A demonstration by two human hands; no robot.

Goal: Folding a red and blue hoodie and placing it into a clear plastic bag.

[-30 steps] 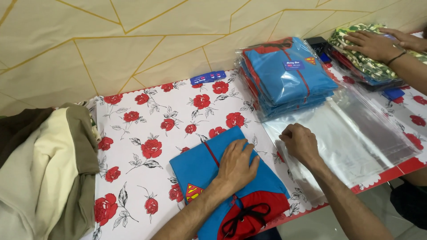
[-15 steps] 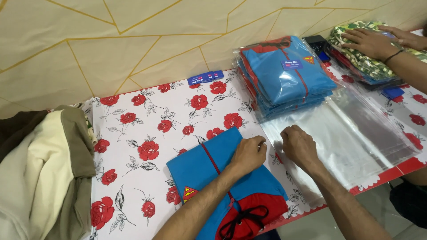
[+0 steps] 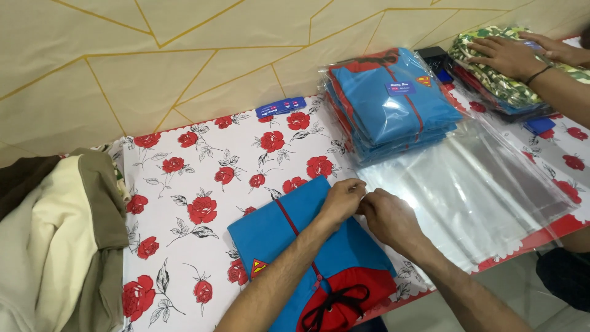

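Blue folded garment (image 3: 307,240) at lower centre, far corner pinched by left hand (image 3: 340,201) and right hand (image 3: 388,218), fingers curled closed, knuckles up, just beside clear plastic bags (image 3: 473,190).

Open tablecloth (image 3: 203,178) between clothes heap (image 3: 55,233) and bagged stack (image 3: 393,104).

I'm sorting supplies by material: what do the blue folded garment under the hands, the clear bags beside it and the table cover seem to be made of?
Blue folded garment: looks like soft matte knit fabric, with red piping and a black drawstring. Clear bags: thin glossy plastic film, see-through, with glare and wrinkles. Table cover: rose print with a scalloped red edge; smooth, probably plastic sheeting, though coated cloth is possible.
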